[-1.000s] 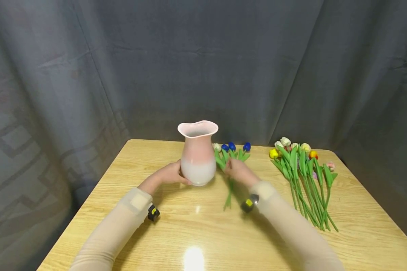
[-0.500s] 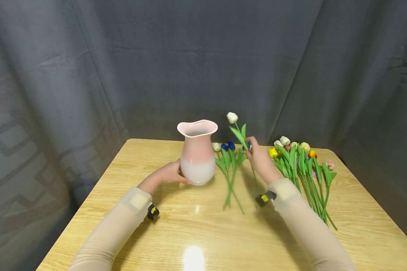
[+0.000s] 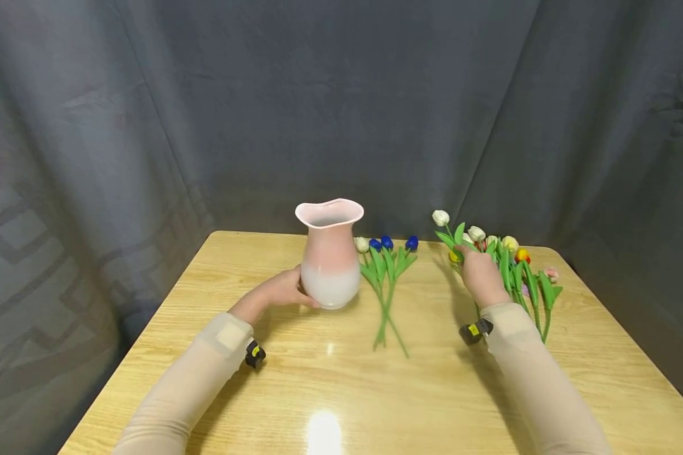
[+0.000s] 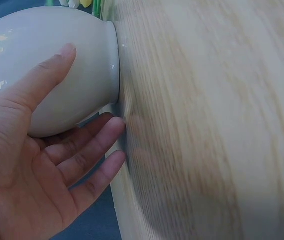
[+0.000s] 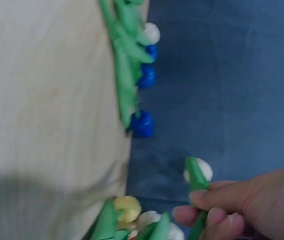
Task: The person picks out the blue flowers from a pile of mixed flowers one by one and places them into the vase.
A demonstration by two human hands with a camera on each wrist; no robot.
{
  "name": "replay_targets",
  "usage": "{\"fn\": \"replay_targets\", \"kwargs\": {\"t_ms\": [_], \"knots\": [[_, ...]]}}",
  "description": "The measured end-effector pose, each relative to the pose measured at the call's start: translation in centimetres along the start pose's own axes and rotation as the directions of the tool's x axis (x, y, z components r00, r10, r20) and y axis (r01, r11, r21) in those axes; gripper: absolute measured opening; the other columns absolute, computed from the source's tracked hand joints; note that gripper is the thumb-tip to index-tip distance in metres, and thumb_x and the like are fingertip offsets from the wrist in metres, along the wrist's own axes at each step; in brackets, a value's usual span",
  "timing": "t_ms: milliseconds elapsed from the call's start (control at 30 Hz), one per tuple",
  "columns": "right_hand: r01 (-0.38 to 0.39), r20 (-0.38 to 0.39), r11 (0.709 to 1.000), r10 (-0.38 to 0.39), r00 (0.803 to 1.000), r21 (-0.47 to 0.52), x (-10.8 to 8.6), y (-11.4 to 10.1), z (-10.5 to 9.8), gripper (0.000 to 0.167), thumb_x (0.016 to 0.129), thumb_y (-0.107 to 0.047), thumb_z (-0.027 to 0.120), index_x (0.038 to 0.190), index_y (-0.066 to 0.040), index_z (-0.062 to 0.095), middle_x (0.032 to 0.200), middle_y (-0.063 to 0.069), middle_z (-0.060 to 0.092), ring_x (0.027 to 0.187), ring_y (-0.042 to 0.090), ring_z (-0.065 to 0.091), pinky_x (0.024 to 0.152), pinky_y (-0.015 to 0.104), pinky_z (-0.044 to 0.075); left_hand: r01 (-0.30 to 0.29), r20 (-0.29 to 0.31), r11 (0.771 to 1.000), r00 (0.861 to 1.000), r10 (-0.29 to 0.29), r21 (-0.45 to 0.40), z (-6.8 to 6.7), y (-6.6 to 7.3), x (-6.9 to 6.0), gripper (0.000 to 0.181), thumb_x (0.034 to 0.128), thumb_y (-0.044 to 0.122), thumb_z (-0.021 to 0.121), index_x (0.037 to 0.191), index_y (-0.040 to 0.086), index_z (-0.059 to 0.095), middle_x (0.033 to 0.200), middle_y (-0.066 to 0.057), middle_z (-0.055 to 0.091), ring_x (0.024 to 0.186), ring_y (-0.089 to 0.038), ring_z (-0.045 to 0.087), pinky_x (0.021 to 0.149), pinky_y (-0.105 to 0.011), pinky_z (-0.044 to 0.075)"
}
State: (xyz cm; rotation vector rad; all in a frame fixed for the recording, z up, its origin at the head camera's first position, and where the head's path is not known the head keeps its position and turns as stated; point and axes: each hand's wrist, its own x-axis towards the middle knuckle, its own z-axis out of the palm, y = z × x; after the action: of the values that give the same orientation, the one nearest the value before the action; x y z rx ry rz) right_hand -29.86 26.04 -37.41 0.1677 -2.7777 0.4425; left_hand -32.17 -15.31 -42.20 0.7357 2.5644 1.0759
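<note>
My left hand (image 3: pixel 281 291) holds the lower left side of a pink and white vase (image 3: pixel 331 272), which stands upright on the table with a wavy rim. In the left wrist view the thumb lies along the glossy vase (image 4: pixel 76 35) and the fingers bend around its underside. Over the right-hand flower pile, my right hand (image 3: pixel 482 278) pinches the stem of a white tulip (image 3: pixel 441 218) just below its leaves, bloom up. In the right wrist view, thumb and fingers grip that tulip (image 5: pixel 205 170). The hand hides part of its stem.
Blue tulips (image 3: pixel 387 242) and a white tulip (image 3: pixel 362 244) lie with crossed stems right of the vase. A pile of mixed tulips (image 3: pixel 506 268) lies at the table's right, partly behind my right forearm. A grey curtain (image 3: pixel 341 126) hangs behind the wooden table (image 3: pixel 250 404).
My right hand has picked a white tulip up from the middle bunch, lifted it and carried it right, over the pile. My left hand and the vase stay put.
</note>
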Motion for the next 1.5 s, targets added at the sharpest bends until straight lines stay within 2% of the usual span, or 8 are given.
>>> {"fn": "replay_targets", "kwargs": {"t_ms": [200,467,667,933,1033,1200,1367,1500], "knots": [[-0.003,0.132,0.999,0.009,0.991,-0.046,-0.5,1.6,1.3,0.039,0.086,0.011,0.049,0.124,0.008,0.058,0.097,0.032,0.066,0.072,0.037,0.064,0.060,0.046,0.050,-0.010,0.008,1.000,1.000,0.011,-0.016,-0.1,-0.1,0.0,0.084,0.0761,0.026,0.084,0.143,0.012,0.035,0.126,-0.010,0.058,0.105,-0.021,0.060,0.089,-0.036,0.050],[-0.060,0.274,0.995,0.081,0.958,-0.084,-1.0,2.7,2.5,0.044,0.090,0.012,0.036,0.129,0.008,0.054,0.119,0.034,0.059,0.107,0.051,0.057,0.087,0.056,0.049,-0.003,0.005,1.000,1.000,0.003,-0.010,0.0,0.0,0.0,0.082,0.0761,0.026,0.084,0.142,0.012,0.036,0.124,-0.009,0.059,0.103,-0.019,0.061,0.089,-0.035,0.050],[-0.097,0.301,0.987,0.132,0.944,-0.130,-1.4,2.7,2.8,0.040,0.094,0.008,0.036,0.129,0.004,0.056,0.117,0.034,0.059,0.105,0.050,0.058,0.079,0.056,0.052,-0.003,-0.001,1.000,1.000,0.003,-0.012,-0.1,0.0,0.0,0.082,0.0763,0.024,0.084,0.142,0.012,0.036,0.125,-0.009,0.059,0.104,-0.020,0.060,0.090,-0.036,0.050],[-0.173,0.383,0.965,0.238,0.892,-0.197,-0.8,2.7,2.8,0.039,0.099,-0.001,0.034,0.131,-0.002,0.056,0.121,0.035,0.056,0.105,0.052,0.058,0.071,0.059,0.053,-0.007,-0.001,1.000,1.000,0.007,-0.009,0.0,-0.1,0.0,0.081,0.0765,0.025,0.084,0.141,0.012,0.037,0.124,-0.009,0.059,0.103,-0.020,0.061,0.089,-0.036,0.050],[-0.164,0.319,0.969,0.217,0.922,-0.185,-0.4,2.3,2.7,0.035,0.099,-0.003,0.035,0.127,-0.002,0.057,0.113,0.036,0.059,0.095,0.052,0.061,0.062,0.059,0.052,-0.006,-0.002,1.000,1.000,0.005,-0.008,0.0,-0.1,0.0,0.081,0.0762,0.026,0.084,0.141,0.011,0.037,0.123,-0.009,0.059,0.102,-0.019,0.061,0.088,-0.035,0.050],[-0.071,0.078,0.993,0.079,0.994,-0.096,0.1,0.9,2.5,0.023,0.093,-0.003,0.047,0.114,0.003,0.054,0.095,0.033,0.060,0.069,0.046,0.063,0.045,0.050,0.047,-0.014,-0.003,1.000,1.000,0.014,-0.002,-0.1,-0.1,-0.1,0.082,0.0756,0.025,0.084,0.141,0.010,0.037,0.125,-0.010,0.059,0.105,-0.020,0.060,0.089,-0.036,0.050],[0.044,-0.095,0.997,-0.050,0.994,-0.066,0.5,-1.2,3.0,0.018,0.093,-0.008,0.053,0.109,0.000,0.056,0.083,0.023,0.062,0.049,0.031,0.055,0.037,0.041,0.040,-0.022,-0.009,1.000,1.000,0.022,-0.001,-0.1,0.0,0.0,0.083,0.0755,0.023,0.084,0.142,0.010,0.036,0.127,-0.011,0.057,0.108,-0.022,0.059,0.092,-0.037,0.049],[0.134,-0.122,0.989,-0.140,0.983,-0.059,0.9,-2.9,4.3,0.015,0.094,-0.009,0.053,0.106,-0.005,0.059,0.080,0.015,0.064,0.045,0.022,0.049,0.036,0.034,0.036,-0.021,-0.006,1.000,1.000,0.021,-0.008,-0.1,0.0,-0.1,0.084,0.0757,0.024,0.084,0.142,0.010,0.035,0.129,-0.011,0.057,0.109,-0.023,0.058,0.092,-0.037,0.049]]}}
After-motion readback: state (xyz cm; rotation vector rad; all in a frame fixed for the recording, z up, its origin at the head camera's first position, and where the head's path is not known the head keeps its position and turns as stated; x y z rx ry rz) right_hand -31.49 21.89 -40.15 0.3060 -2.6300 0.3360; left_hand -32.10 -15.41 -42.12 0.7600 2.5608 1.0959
